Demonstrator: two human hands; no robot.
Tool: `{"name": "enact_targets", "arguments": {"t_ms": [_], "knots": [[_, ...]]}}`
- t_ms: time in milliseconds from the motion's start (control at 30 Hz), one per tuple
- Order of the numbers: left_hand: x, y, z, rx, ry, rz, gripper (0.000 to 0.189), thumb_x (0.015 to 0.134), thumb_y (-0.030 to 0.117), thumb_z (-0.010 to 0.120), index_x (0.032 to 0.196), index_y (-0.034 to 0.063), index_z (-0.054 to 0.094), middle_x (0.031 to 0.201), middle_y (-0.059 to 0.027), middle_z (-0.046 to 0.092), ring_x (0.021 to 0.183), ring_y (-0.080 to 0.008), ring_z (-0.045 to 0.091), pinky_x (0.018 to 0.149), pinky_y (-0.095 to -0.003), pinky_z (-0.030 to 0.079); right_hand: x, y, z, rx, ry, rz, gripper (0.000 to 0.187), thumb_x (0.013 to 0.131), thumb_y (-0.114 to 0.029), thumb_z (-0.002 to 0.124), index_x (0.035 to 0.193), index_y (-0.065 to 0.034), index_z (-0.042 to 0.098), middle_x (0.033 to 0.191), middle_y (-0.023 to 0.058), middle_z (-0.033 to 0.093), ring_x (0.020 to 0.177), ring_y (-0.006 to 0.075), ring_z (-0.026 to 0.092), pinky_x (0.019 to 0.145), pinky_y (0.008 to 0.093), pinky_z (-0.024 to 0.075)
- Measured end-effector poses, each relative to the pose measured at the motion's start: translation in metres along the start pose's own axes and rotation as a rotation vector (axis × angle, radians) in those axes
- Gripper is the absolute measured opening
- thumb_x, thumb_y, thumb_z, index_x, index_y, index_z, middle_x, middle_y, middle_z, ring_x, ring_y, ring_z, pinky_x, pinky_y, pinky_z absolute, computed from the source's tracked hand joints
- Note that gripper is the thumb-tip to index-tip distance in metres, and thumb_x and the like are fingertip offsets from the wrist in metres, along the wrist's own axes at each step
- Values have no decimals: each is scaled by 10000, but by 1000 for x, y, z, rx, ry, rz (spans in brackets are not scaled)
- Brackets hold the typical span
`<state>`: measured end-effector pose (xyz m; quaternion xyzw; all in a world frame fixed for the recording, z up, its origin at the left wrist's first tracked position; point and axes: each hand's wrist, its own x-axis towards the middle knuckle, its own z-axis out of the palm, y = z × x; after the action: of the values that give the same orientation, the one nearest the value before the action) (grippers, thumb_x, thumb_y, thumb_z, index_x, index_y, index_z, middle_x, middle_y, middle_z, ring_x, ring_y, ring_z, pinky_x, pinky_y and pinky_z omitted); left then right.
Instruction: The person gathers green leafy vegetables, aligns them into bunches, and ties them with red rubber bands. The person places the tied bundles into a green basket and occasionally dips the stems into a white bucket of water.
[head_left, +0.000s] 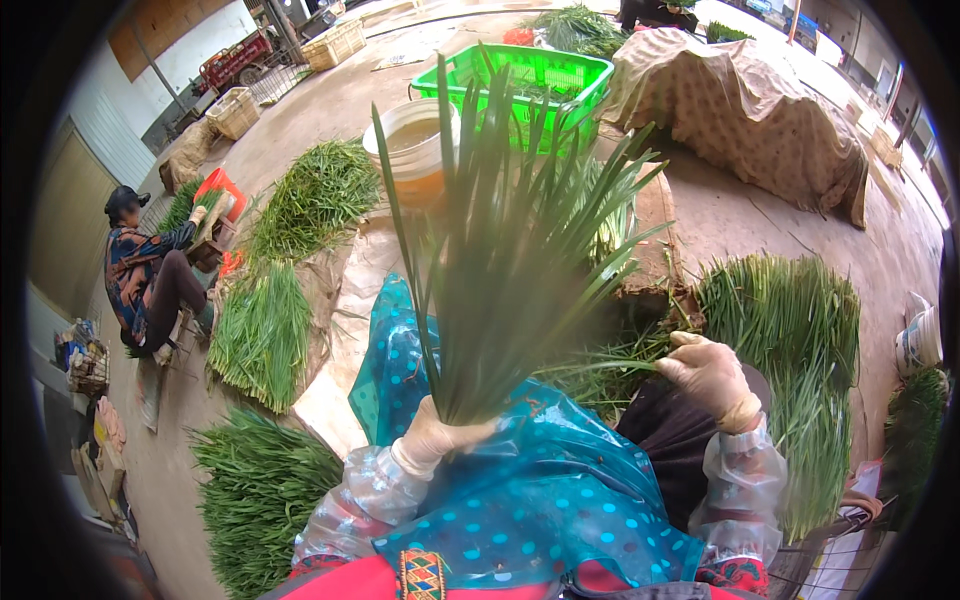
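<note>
My gloved left hand (435, 441) grips the base of a large bunch of long green leaves (487, 315), which look like garlic chives. The bunch fans upward, blurred in its middle, above a blue polka-dot plastic apron (525, 517) over my lap. To the right, my gloved right hand (709, 375) pinches a few thin leaf strands (600, 367) that stretch left towards the bunch. Loose leaf scraps (630, 352) lie below these strands. Just beyond that hand is a thick pile of aligned leaves (787, 322). Another dense pile (262, 480) sits beside my left forearm.
A white bucket of murky liquid (411, 135) and a green plastic crate (592, 82) stand ahead. Two leaf heaps, one tangled (319, 191) and one aligned (262, 330), lie left. A person (154, 262) sits beyond them. A cloth-covered mound (750, 112) rises at far right.
</note>
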<state>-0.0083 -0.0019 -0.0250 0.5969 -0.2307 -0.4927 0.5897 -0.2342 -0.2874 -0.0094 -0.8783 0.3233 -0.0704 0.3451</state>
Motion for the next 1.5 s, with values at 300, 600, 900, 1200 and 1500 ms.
{"name": "enact_targets", "arguments": {"t_ms": [300, 600, 900, 1200, 1500], "knots": [[-3, 2, 3, 85, -33, 31, 299, 705, -18, 726, 968, -23, 584, 638, -55, 579, 453, -109, 500, 398, -229, 365, -10, -21, -42, 783, 473, -209, 170, 898, 33, 554, 1014, -3, 673, 769, -1, 620, 691, 70, 544, 663, 194, 459], [-6, -4, 6, 201, -47, 65, 328, 687, -29, 719, 979, -19, 570, 628, -46, 570, 439, -108, 493, 374, -230, 347, -2, -40, -80, 841, 587, -299, 196, 944, -55, 543, 1092, 16, 651, 780, 27, 642, 682, 68, 585, 566, 184, 472], [-4, -8, 9, 210, -24, 0, 426, 669, -32, 722, 1064, -15, 563, 737, -73, 604, 464, -110, 511, 376, -229, 354, 9, -37, -83, 546, 620, -404, 298, 927, -31, 565, 1217, -64, 623, 787, -7, 629, 666, 46, 540, 619, 200, 467], [-3, -10, 14, 287, -60, 48, 428, 670, -23, 733, 1068, -16, 574, 714, -60, 597, 463, -102, 499, 384, -227, 347, 14, -47, -71, -407, 719, -752, 417, 801, 5, 612, 1211, -64, 597, 745, 89, 642, 626, 247, 609, 577, 346, 477], [-2, -20, 16, 235, -127, 41, 462, 654, -36, 731, 1087, -5, 573, 704, -43, 594, 463, -87, 488, 395, -229, 346, 22, -31, -63, 639, 682, -225, 126, 924, -75, 591, 1013, -10, 651, 781, 58, 660, 680, 116, 611, 633, 235, 497]]}}
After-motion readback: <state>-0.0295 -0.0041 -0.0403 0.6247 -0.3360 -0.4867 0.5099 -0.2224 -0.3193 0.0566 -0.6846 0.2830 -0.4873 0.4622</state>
